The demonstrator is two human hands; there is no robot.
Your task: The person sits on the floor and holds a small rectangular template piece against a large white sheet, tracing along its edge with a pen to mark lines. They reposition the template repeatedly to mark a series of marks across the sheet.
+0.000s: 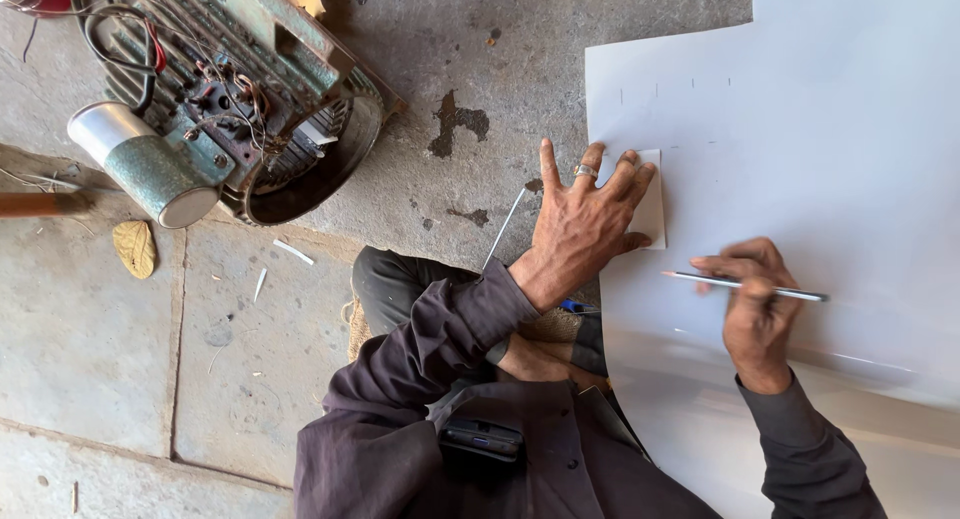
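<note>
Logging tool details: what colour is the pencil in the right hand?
Silvery grey pencil, with a paler tip, held in the right hand; head view.

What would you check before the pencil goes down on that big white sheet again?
1. Small white card lies flat on the large white sheet: ok.
2. Left hand presses the card with spread fingers: ok.
3. Right hand grips the pencil: ok, but the pencil lies level above the sheet, tip not on it.
4. Pencil tip sharp: cannot tell, too small.
5. Row of small marks near the sheet's far edge is visible: ok, faint.
6. Sheet lies flat: not ok, its near part curves up over the person's lap.
</note>
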